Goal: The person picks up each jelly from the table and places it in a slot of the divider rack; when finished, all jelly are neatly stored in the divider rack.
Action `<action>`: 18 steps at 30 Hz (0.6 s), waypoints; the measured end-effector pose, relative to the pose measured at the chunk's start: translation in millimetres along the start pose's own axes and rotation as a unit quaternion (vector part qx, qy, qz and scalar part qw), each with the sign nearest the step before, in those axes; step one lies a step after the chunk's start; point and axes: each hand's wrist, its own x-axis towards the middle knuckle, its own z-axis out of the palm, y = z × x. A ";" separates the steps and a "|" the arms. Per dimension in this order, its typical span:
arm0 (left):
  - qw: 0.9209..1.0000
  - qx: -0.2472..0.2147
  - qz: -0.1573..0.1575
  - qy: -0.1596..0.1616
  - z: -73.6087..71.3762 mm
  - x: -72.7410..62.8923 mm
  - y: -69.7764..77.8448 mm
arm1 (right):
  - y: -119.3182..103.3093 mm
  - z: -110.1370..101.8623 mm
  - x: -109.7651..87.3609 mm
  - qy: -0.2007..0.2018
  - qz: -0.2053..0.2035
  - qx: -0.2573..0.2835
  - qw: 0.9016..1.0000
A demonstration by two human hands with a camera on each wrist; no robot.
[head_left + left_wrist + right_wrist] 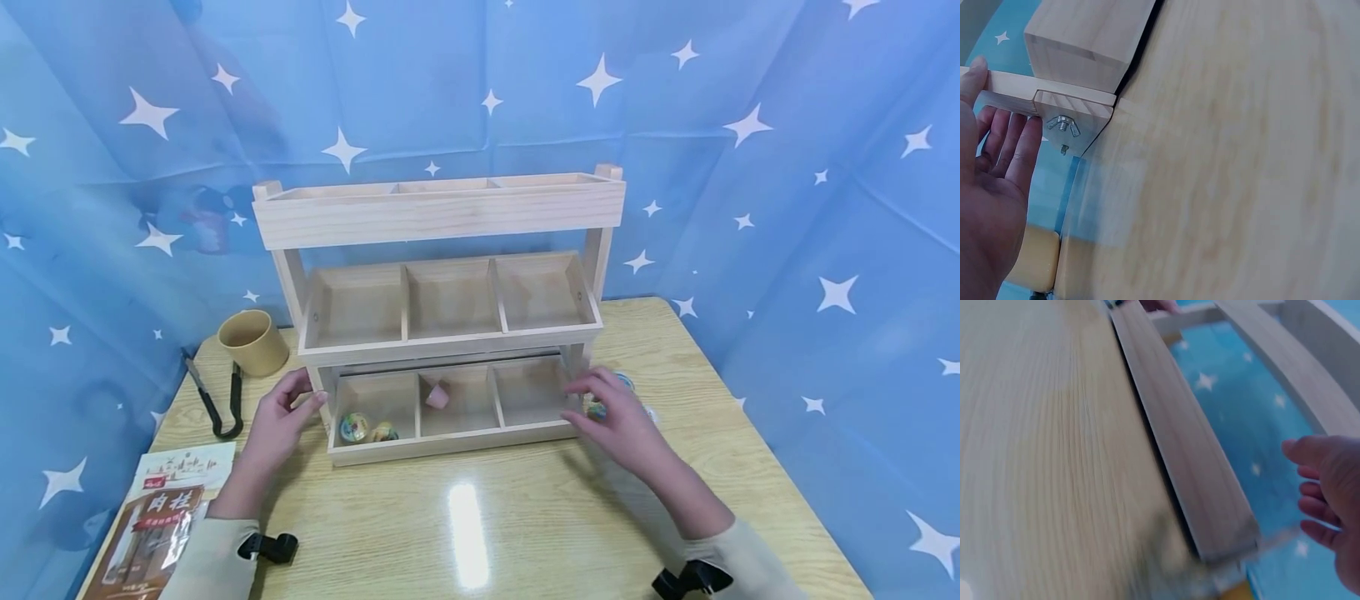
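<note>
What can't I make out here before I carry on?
Head view: small items right of the wooden rack, partly hidden by the right hand.
Head view: the floor of the top tray, hidden by its front board.
Head view: brown packet, cut off by the bottom edge.
Left wrist view: tan cup, partly behind the left hand.

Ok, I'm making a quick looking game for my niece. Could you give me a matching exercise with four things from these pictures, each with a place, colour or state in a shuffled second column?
Column one
1. Cup
2. Tool
3. Pink piece
4. Right hand

Column two
A. By the right end of the rack
B. Tan, with its opening facing up
C. In the bottom tier's middle compartment
D. Black and V-shaped

Right pairs: 1-B, 2-D, 3-C, 4-A
</note>
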 end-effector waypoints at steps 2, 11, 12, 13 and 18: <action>1.000 0.002 -0.001 0.001 -1.1 -0.5 0.0 | 10.6 -7.1 -7.9 0.018 0.011 -0.019 1.000; 1.000 0.012 0.007 -0.004 -1.1 0.2 -4.1 | 49.2 -34.5 -47.3 0.055 0.101 -0.050 0.992; 1.000 0.016 0.003 -0.005 -0.9 0.5 -4.2 | 52.2 -36.4 -50.6 0.049 0.116 -0.054 0.991; 1.000 0.019 0.001 -0.006 -1.0 0.9 -4.2 | 54.8 -38.0 -53.5 0.041 0.132 -0.054 0.989; 1.000 0.014 -0.006 -0.003 -2.3 1.0 -5.1 | 69.7 -35.2 -63.1 0.003 0.197 -0.044 0.979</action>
